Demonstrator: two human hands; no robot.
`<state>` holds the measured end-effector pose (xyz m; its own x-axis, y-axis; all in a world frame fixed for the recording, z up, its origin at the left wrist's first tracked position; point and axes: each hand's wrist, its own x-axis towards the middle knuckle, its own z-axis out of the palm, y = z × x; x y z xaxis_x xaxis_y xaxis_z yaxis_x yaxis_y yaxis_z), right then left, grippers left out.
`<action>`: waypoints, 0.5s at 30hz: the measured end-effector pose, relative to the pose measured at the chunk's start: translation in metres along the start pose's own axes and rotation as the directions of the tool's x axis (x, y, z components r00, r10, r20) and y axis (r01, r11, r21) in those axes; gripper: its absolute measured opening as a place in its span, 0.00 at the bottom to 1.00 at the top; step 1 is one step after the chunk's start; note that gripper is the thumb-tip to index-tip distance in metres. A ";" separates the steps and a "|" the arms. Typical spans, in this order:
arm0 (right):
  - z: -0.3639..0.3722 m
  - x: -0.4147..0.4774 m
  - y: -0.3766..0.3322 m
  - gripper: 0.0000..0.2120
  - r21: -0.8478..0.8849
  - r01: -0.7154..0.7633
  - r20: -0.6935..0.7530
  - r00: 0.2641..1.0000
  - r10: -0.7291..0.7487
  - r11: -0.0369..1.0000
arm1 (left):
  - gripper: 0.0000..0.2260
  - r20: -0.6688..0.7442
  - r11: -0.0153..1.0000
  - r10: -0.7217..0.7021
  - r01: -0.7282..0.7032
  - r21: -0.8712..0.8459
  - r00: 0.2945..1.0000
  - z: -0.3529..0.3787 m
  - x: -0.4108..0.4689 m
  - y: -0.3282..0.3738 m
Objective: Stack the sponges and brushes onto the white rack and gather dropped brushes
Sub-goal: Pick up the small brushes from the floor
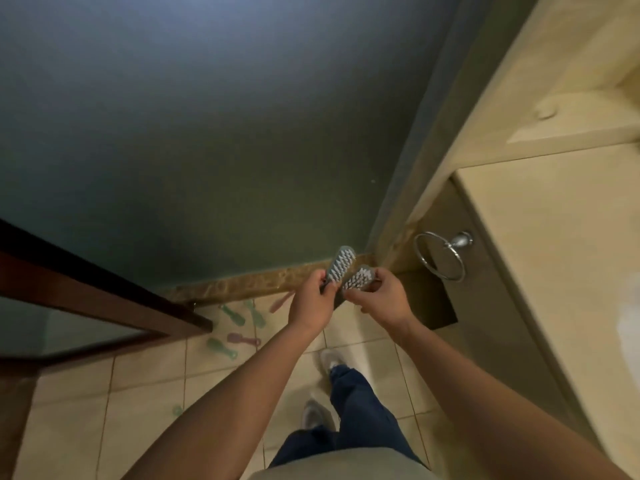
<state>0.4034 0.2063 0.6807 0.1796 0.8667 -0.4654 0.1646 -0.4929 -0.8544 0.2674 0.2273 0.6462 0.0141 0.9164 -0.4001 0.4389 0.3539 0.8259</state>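
The left hand (313, 301) grips the first brush (341, 265) and the right hand (384, 299) grips the second brush (358, 278), bristles up and side by side, likely to stack them as a pair. The dropped brushes (232, 314) lie on the floor (145, 375) by the wall, waiting to be picked up. The white rack is out of sight, and I can read no words.

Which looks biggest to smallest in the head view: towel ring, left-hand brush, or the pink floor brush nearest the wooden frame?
1. towel ring
2. left-hand brush
3. pink floor brush
The floor brush lies farther from the camera, so it may truly match the held one.
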 end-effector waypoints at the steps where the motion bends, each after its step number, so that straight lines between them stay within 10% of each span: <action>1: -0.007 -0.006 -0.002 0.18 0.052 -0.001 -0.035 0.999 0.003 0.999 | 0.03 0.032 1.000 0.007 -0.006 -0.017 0.999 0.002 -0.004 0.009; 15: -0.143 -0.074 -0.009 0.11 0.436 0.087 -0.348 0.934 0.078 0.896 | 0.06 0.439 0.984 0.091 -0.014 -0.176 0.894 0.091 -0.067 0.130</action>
<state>0.5277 0.1356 0.7559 0.5178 0.7444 -0.4216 -0.2596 -0.3328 -0.9066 0.4051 0.1951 0.7440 0.4473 0.7689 -0.4568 0.2735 0.3687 0.8884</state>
